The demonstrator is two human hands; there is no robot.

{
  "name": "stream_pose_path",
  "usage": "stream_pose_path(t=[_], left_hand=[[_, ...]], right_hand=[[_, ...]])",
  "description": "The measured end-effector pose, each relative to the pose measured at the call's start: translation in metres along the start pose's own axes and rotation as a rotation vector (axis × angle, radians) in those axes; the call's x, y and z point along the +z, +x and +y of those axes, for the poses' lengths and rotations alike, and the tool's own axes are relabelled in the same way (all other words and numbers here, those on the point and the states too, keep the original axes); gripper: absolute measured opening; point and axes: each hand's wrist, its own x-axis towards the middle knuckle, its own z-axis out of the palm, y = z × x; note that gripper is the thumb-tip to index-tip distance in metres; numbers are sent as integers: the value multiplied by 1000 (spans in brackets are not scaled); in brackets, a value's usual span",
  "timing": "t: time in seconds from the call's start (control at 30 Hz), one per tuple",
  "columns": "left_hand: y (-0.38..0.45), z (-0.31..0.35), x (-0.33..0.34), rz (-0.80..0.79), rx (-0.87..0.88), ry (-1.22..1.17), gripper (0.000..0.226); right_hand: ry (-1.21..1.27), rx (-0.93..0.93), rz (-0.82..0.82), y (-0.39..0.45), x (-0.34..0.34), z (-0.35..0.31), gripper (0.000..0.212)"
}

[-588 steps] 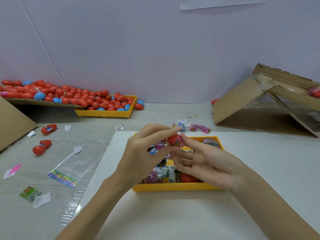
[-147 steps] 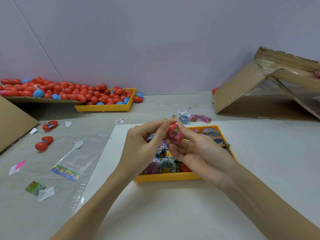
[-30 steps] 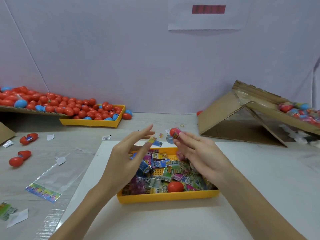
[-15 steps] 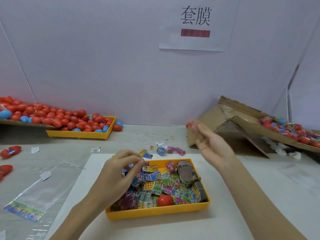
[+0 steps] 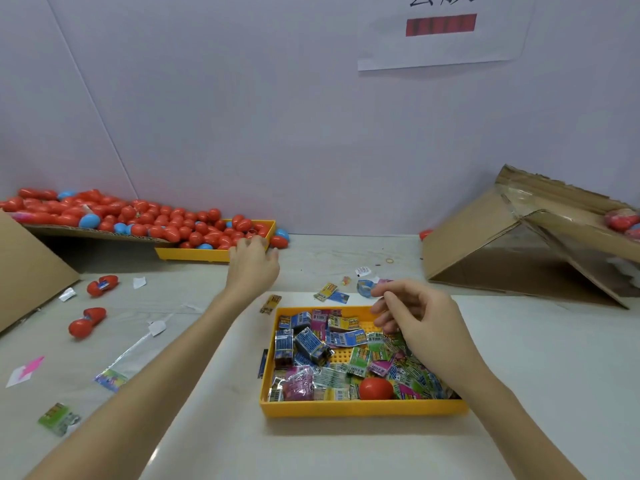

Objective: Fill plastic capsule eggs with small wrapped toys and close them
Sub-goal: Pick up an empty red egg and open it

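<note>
A yellow tray (image 5: 360, 408) close to me holds several small wrapped toys (image 5: 311, 344) and one closed red egg (image 5: 375, 388). My right hand (image 5: 415, 317) hovers over the tray's back right corner, fingers loosely curled, with nothing visible in them. My left hand (image 5: 252, 261) is stretched out to the far yellow tray (image 5: 194, 254), its fingertips at the pile of red and blue capsule eggs (image 5: 138, 216) there. What the fingertips touch is hidden by the hand.
A cardboard ramp (image 5: 502, 244) with filled eggs stands at the right. Two open red eggs (image 5: 102, 285) (image 5: 85, 322) lie on the left of the table, near a clear plastic bag (image 5: 128, 362), paper scraps and a cardboard flap (image 5: 27, 268). Loose toys (image 5: 327, 292) lie behind the near tray.
My right hand has let go of the filled egg over at the ramp and come back above the near tray. My left hand has left that tray and reached out to the far egg pile.
</note>
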Motion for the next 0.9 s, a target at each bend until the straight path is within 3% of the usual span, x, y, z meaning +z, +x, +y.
stream_pose_path(t=[0.17, 0.3, 0.4, 0.53, 0.63, 0.77, 0.83, 0.9], left_hand=[[67, -18, 0, 66, -4, 269, 35], [89, -36, 3, -76, -47, 350, 45], [94, -48, 5, -85, 14, 371, 37], [96, -47, -2, -13, 10, 215, 20], [95, -46, -4, 12, -27, 133, 21], [78, -44, -1, 239, 26, 15, 23], [61, -31, -4, 318, 93, -163, 23], [33, -9, -11, 267, 115, -414, 23]], right_hand=[[-108, -44, 18, -3, 1, 1, 19], [-131, -55, 31, -2, -1, 1, 19], [-141, -58, 23, -3, 1, 0, 18], [-159, -79, 25, -5, 2, -3, 19], [-181, -82, 19, -7, 2, -5, 18], [-222, -58, 2, -7, 1, -6, 18], [-240, -55, -3, -6, 1, -5, 18], [-250, -65, 2, -6, 1, -5, 19]])
